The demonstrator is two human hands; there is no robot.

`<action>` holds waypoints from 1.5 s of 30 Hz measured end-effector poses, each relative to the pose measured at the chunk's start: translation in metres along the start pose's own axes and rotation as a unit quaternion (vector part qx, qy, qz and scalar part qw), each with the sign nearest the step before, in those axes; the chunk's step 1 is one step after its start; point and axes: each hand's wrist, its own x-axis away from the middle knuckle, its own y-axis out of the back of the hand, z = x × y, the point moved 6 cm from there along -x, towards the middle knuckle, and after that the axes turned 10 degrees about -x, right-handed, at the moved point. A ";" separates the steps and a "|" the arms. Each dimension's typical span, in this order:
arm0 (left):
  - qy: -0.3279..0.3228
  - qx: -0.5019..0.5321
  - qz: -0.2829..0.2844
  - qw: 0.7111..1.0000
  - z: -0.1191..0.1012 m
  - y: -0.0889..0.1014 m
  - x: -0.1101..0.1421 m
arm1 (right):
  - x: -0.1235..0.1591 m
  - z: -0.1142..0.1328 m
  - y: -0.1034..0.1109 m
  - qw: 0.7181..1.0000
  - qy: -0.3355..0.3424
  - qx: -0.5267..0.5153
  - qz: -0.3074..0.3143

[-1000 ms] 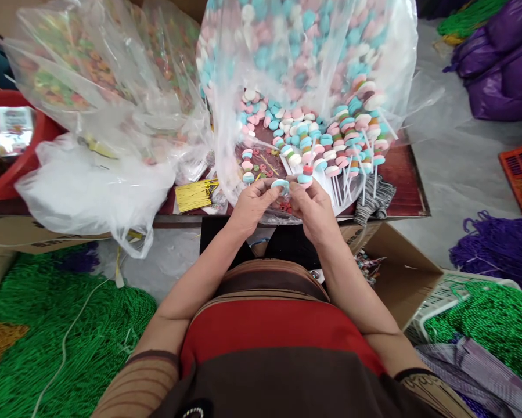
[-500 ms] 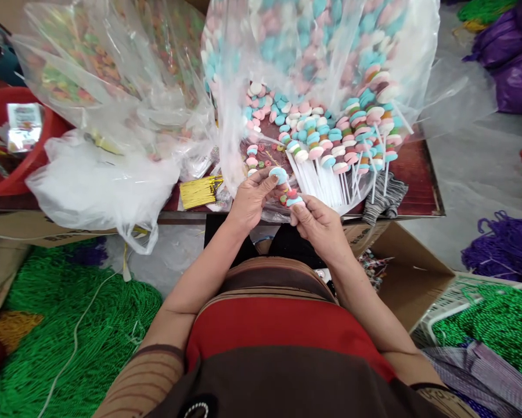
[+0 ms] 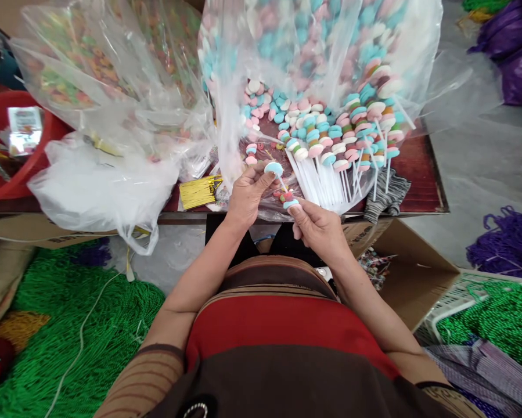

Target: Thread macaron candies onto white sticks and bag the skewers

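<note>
Between the thumb and fingers of my left hand [image 3: 248, 194] is a round blue-and-white marshmallow [image 3: 273, 169]. My right hand [image 3: 319, 226] pinches a blue-topped marshmallow [image 3: 291, 204] with a small red candy ring [image 3: 287, 195] against it. A thin pale stick [image 3: 282, 184] runs from the red ring up to the left marshmallow, so the two hands are joined by it. Just beyond my hands lie finished-looking candy skewers [image 3: 315, 142] in pink, blue, white and green on white sticks [image 3: 317, 183]. Loose marshmallows [image 3: 282, 110] spill from a large clear bag [image 3: 313, 40].
Yellow twist ties [image 3: 198, 193] and a white plastic bag [image 3: 99, 186] lie to the left, near a red basin [image 3: 47, 139]. A grey knit glove [image 3: 387, 194] sits on the right table edge. Below it stands an open cardboard box [image 3: 417, 267]. Green beads [image 3: 86, 337] cover the floor.
My hands have drawn apart slightly, the right lower and the left higher, exposing the stick between the marshmallows. The view has shifted a little, moving the scene rightward.
</note>
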 end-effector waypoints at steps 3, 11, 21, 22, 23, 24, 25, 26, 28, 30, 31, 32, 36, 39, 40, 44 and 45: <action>-0.053 -0.075 -0.011 0.996 -0.010 0.004 0.003 | 0.000 0.000 0.001 1.000 -0.004 0.007 0.009; -0.072 -0.144 0.047 0.986 -0.012 0.006 0.003 | 0.004 -0.010 0.005 0.994 -0.082 -0.055 0.045; -0.115 -0.169 0.001 0.979 0.004 0.017 -0.013 | 0.008 -0.019 0.019 0.989 -0.066 -0.131 0.023; -0.127 -0.182 0.002 0.975 0.003 0.017 -0.013 | 0.008 -0.022 0.022 0.991 -0.063 -0.119 0.002; -0.139 -0.192 0.006 0.972 0.003 0.017 -0.013 | 0.007 -0.025 0.025 0.993 -0.058 -0.105 -0.023; -0.149 -0.200 0.011 0.968 0.002 0.017 -0.013 | 0.007 -0.027 0.027 0.993 -0.051 -0.090 -0.048; -0.158 -0.205 0.016 0.966 0.001 0.017 -0.012 | 0.006 -0.029 0.029 0.994 -0.044 -0.073 -0.070; -0.164 -0.210 0.019 0.964 0.001 0.016 -0.012 | 0.006 -0.030 0.030 0.994 -0.038 -0.057 -0.085; -0.174 -0.219 0.025 0.960 0.000 0.015 -0.011 | 0.005 -0.031 0.031 0.995 -0.027 -0.029 -0.096; -0.188 -0.236 0.027 0.953 -0.002 0.014 -0.009 | 0.005 -0.028 0.030 0.996 -0.017 -0.018 -0.091; -0.200 -0.250 0.025 0.947 -0.003 0.014 -0.007 | 0.006 -0.026 0.029 0.996 -0.014 -0.017 -0.085; -0.215 -0.268 0.020 0.939 -0.005 0.013 -0.006 | 0.006 -0.024 0.027 0.997 -0.012 -0.018 -0.078; -0.282 -0.337 -0.008 0.898 -0.012 0.011 0.003 | 0.011 -0.017 0.020 0.998 -0.006 -0.021 -0.056; -0.296 -0.370 -0.011 0.881 -0.013 0.008 0.007 | 0.015 -0.015 0.013 0.998 -0.012 -0.043 -0.051; -0.297 -0.376 -0.008 0.878 -0.014 0.007 0.008 | 0.016 -0.014 0.010 0.997 -0.019 -0.054 -0.049; -0.301 -0.365 0.004 0.881 -0.013 -0.001 0.012 | 0.018 -0.016 -0.001 0.995 -0.039 -0.086 -0.029; -0.292 -0.352 0.005 0.889 -0.011 -0.002 0.012 | 0.017 -0.018 -0.004 0.994 -0.042 -0.094 -0.025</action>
